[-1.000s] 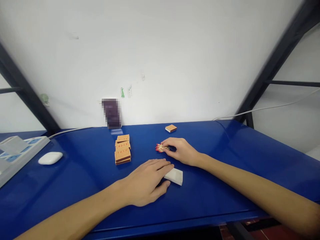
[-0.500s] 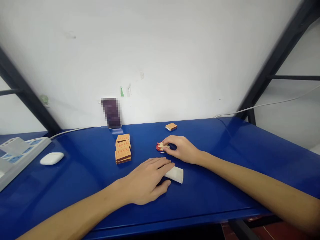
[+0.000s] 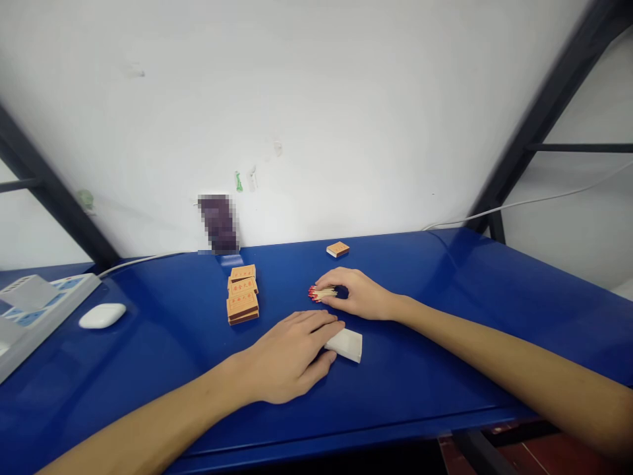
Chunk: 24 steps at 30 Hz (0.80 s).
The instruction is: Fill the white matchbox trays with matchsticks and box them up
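My right hand (image 3: 357,292) is closed around a bundle of matches (image 3: 324,293), its thumb and fingers on either side of them near the blue tabletop. The red match heads point left, past the fingertips. My left hand (image 3: 298,356) lies low over one end of a small white matchbox tray (image 3: 347,344), fingers across it and thumb at its near side. The fingers hide the tray's left end. Several orange matchboxes (image 3: 242,305) are stacked in an overlapping row left of the hands. One more matchbox (image 3: 338,249) lies behind my right hand.
A white rounded case (image 3: 102,315) and a power strip (image 3: 54,303) are at the left. Against the wall stands a blurred dark phone-like rectangle (image 3: 218,223). White cables (image 3: 148,257) run along the back of the blue table (image 3: 420,376), between dark metal frame legs.
The right-hand fingers have drawn the matches into a tighter, more even bundle. My left hand and the tray have hardly moved; the view has shifted slightly.
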Tool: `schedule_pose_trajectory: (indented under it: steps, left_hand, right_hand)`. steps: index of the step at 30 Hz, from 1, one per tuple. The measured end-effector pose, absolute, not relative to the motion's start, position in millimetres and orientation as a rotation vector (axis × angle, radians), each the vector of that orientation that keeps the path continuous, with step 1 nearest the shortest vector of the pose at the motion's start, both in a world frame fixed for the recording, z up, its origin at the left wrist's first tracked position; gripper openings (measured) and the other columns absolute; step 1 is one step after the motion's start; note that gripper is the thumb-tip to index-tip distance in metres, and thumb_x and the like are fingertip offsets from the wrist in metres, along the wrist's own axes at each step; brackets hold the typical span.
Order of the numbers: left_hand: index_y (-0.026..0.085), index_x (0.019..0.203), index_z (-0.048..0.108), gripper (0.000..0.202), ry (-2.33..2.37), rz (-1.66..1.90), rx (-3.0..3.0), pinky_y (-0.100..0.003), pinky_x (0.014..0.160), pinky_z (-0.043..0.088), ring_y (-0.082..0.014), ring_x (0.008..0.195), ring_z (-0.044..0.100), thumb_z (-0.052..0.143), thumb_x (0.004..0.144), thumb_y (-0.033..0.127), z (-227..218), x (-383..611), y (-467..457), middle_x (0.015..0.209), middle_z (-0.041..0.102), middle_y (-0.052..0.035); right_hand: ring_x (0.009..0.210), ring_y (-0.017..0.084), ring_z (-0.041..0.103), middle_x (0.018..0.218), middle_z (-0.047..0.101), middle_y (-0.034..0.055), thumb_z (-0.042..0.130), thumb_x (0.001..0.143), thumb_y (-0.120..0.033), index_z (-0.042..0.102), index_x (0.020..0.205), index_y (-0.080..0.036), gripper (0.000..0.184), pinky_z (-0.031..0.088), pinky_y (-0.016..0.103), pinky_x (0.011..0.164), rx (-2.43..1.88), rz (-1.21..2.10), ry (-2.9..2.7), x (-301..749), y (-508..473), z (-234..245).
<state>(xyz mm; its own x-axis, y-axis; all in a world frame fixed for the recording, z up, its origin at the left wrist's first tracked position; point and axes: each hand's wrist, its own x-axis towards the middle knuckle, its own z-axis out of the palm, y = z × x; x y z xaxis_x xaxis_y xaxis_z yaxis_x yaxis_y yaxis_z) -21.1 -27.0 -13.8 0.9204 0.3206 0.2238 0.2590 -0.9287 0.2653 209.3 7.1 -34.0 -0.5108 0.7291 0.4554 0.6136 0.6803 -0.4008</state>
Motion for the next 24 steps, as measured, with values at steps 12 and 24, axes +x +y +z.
schedule_pose_trajectory:
  steps: [12,24]
  left_hand:
    - [0.022,0.123,0.057,0.032,0.564,0.491,2.739,-0.040,0.092,0.048,-0.0229,0.104,0.059,0.051,0.092,0.025,-15.3,-17.3,-21.3,0.113,0.065,-0.0069]
    - [0.021,0.121,0.059,0.032,0.642,0.531,2.750,-0.040,0.091,0.046,-0.0230,0.101,0.056,0.055,0.090,0.028,-20.1,-16.5,-13.6,0.110,0.064,-0.0065]
  right_hand:
    - [0.091,0.019,0.066,0.098,0.072,0.0043,0.058,0.088,-0.015,0.069,0.104,-0.022,0.021,0.052,0.034,0.082,-0.979,0.253,-2.275,207.0,1.2,-30.6]
    - [0.088,0.018,0.068,0.099,0.073,0.0039,0.056,0.087,-0.015,0.069,0.103,-0.021,0.022,0.054,0.031,0.079,-1.004,0.304,-2.177,207.6,2.4,-35.0]
